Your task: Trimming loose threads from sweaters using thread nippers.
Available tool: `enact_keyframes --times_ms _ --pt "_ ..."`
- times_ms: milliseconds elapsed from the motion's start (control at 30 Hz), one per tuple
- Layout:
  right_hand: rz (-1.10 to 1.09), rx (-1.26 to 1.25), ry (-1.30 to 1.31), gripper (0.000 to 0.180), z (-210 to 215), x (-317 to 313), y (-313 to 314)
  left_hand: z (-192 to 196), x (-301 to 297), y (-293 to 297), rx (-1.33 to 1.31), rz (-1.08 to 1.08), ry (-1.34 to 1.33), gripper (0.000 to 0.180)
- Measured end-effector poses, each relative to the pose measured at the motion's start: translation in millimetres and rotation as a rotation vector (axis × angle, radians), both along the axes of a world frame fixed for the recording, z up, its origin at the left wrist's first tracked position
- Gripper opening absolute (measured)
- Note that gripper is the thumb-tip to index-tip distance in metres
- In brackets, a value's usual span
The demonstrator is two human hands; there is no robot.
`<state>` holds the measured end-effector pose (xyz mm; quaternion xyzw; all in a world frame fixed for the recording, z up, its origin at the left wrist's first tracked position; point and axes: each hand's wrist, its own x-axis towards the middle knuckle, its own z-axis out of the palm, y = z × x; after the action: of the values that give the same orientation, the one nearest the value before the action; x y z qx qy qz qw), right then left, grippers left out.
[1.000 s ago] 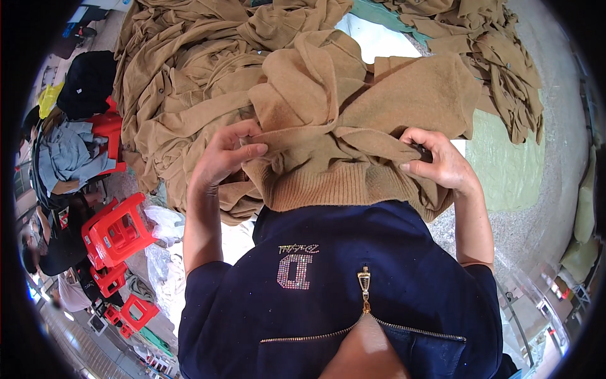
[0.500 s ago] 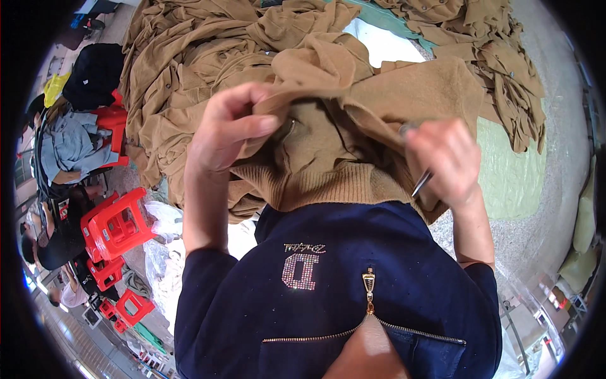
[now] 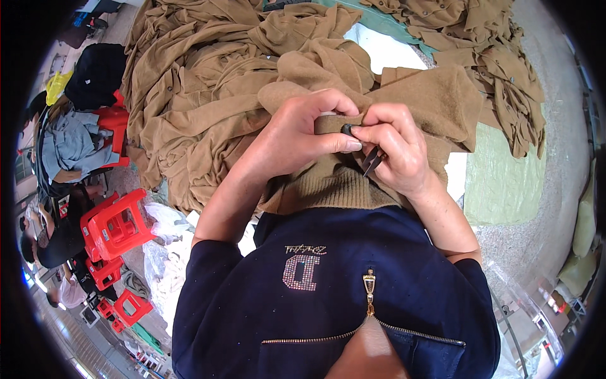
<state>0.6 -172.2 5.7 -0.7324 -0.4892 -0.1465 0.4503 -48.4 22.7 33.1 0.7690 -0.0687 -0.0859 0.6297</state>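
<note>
I see both hands pinched shut at chest level: left hand (image 3: 297,136) and right hand (image 3: 394,148) grip a small dark button (image 3: 346,129) on the tan knit garment (image 3: 435,101), w/ thin dark snips (image 3: 371,161) in right palm.

The left hand (image 3: 297,136) and the right hand (image 3: 394,148) covered the middle of the tan knitted garment (image 3: 435,104), so the cloth under their palms could not be seen. A small dark button (image 3: 346,129) showed only partly between the fingertips. A thin dark tool (image 3: 371,161) poked out below the right hand, its upper part hidden in the grip and its kind too small to tell. The garment's ribbed hem vanished behind the navy top (image 3: 353,278). The heap of tan garments (image 3: 208,82) was cut off by the picture's upper edge. Red plastic stools (image 3: 117,224) at the left rim looked bent and blurred.
</note>
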Motion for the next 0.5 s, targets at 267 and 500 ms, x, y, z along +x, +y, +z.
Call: enact_keyframes --times_ms 267,500 --pt "-0.024 0.008 0.437 0.024 -6.8 2.0 9.1 -6.3 -2.1 1.2 0.256 0.108 -0.184 0.024" --pt "-0.008 0.063 0.388 0.024 -16.7 3.5 7.6 -23.3 1.0 5.2 0.446 0.003 -0.339 0.023"
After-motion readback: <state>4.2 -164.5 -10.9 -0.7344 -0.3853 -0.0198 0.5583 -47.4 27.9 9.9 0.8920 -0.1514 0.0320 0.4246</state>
